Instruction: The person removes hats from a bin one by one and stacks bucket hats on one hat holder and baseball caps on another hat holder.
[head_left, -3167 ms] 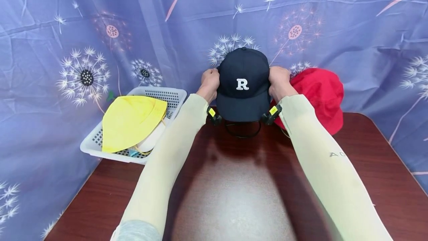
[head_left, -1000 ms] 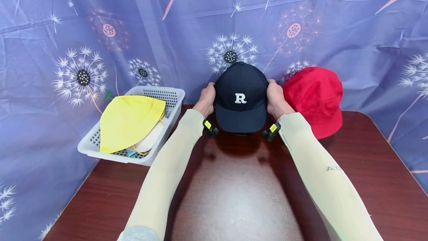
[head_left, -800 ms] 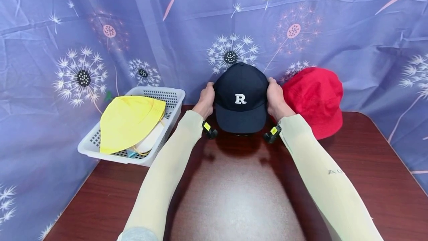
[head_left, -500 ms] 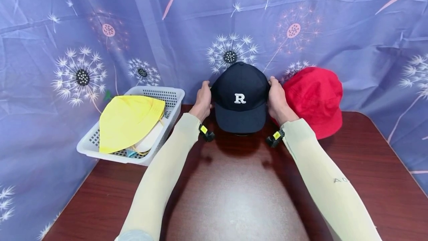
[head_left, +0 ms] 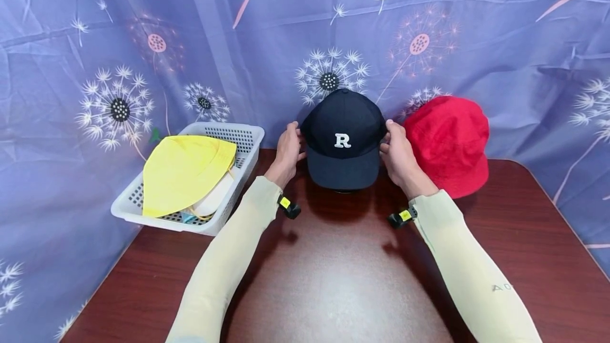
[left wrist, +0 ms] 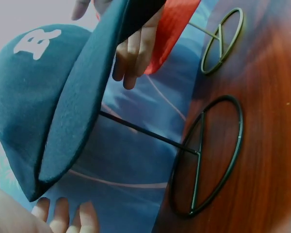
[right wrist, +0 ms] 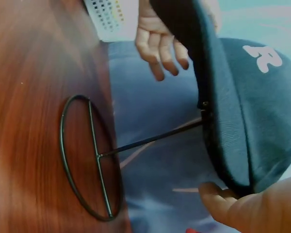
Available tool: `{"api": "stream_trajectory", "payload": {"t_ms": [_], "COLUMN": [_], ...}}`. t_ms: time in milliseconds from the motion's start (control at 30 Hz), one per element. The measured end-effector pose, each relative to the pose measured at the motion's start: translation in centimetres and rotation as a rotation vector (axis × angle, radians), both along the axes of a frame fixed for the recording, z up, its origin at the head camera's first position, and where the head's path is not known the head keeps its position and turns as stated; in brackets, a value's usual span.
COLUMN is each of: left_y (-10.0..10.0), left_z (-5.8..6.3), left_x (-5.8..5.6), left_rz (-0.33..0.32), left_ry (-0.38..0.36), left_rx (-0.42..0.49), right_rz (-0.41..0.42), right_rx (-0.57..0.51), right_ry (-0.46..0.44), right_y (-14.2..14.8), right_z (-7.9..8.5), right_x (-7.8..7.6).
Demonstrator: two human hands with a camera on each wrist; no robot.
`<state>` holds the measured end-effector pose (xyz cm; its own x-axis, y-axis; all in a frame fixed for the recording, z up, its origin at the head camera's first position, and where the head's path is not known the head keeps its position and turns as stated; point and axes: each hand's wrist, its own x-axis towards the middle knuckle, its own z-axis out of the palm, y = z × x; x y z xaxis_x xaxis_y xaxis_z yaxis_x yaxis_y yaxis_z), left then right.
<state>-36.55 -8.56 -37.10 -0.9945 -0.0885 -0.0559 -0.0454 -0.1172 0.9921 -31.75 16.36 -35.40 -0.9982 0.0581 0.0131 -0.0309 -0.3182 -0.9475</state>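
Note:
A navy baseball cap (head_left: 340, 115) with a white letter R sits on a black wire stand (left wrist: 146, 132), brim toward me. In the wrist views the stand's thin stem rises from a ring-shaped base to the cap. My left hand (head_left: 287, 152) is at the cap's left side, fingers loosely spread and not curled round it. On the other side, my right hand (head_left: 399, 155) has its fingertips right at the cap's edge, fingers relaxed. Both wrist views show the opposite hand's fingers hanging loose beside the brim.
Close to the right hand, a red hat (head_left: 450, 144) rests on a brass-coloured stand (left wrist: 220, 41). At left, a white plastic basket (head_left: 125, 215) holds a yellow bucket hat (head_left: 186, 173) and a white item under it. A patterned curtain (head_left: 267, 68) hangs behind the brown table (head_left: 333, 279).
The cap came down onto the stand, hiding the base in the head view, and then stayed put. Both hands have since loosened from its sides and drawn slightly outward and toward me.

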Motion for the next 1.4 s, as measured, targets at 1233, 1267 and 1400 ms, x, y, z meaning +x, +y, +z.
{"api": "stream_trajectory", "payload": {"t_ms": [1233,1267,1400], "left_y": [-2.4,-2.6,-3.2], "left_z": [0.1,0.2,0.2], "left_x": [9.5,9.6,10.1], "left_rz": [-0.050,-0.057,-0.077], "left_ry": [0.198,0.202,0.211], "left_rx": [-0.201,-0.198,-0.222], "right_rz": [-0.009,-0.008,-0.013], "right_rx": [0.557,0.579,0.637], "right_ry": [0.148,0.165,0.234], "right_y": [1.1,1.2,1.2], "right_z": [0.1,0.0,-0.3], "right_x": [9.0,9.1,9.7]}}
